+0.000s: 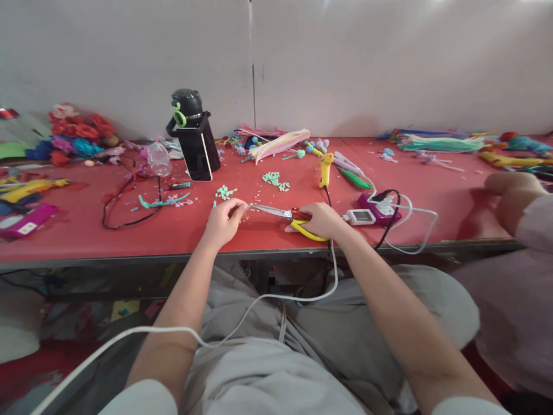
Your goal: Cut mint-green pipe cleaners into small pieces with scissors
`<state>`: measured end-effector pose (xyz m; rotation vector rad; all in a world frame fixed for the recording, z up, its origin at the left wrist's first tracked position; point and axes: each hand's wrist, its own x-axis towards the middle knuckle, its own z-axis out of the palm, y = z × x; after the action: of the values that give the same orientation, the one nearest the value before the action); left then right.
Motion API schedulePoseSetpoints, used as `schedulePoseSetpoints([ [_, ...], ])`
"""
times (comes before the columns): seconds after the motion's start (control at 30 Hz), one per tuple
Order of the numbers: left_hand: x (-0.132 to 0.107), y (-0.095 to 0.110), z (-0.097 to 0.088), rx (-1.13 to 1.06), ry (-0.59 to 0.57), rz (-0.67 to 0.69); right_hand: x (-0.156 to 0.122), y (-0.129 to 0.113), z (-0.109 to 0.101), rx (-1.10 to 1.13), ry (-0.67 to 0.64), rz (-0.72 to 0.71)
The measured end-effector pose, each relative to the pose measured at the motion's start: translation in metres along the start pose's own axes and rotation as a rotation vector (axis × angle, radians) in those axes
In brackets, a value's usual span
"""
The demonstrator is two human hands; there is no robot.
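Observation:
My right hand (pixel 318 219) is wrapped round the handles of a pair of scissors (pixel 276 212), which have red and yellow grips. The blades point left, and their tips reach the fingertips of my left hand (pixel 225 221). Thumb and forefinger of that hand are pinched on a small pale green piece, mostly hidden by the fingers. Just beyond lie two little heaps of short mint-green pieces, one heap (pixel 225 192) behind my left hand and another heap (pixel 275 181) further right. Tiny pale scraps are scattered around the blades on the red table (pixel 173 239).
A black flask in a holder (pixel 199 150) stands back left. Fuzzy craft stems (pixel 280 144) lie behind. A yellow glue gun (pixel 326 170) stands right of centre, near a purple power strip (pixel 380 210) with cables. A white cable (pixel 259 300) crosses my lap. Another person's arm (pixel 514 199) rests at right.

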<state>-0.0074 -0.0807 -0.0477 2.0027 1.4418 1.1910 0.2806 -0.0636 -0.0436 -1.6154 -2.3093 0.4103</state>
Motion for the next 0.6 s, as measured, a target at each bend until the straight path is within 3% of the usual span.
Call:
schedulePoseSetpoints([
  [0.6,0.0001,0.0011,0.0002,-0.04,0.005,-0.003,-0.0014,-0.0028,-0.0035,0.028,-0.019,0.017],
])
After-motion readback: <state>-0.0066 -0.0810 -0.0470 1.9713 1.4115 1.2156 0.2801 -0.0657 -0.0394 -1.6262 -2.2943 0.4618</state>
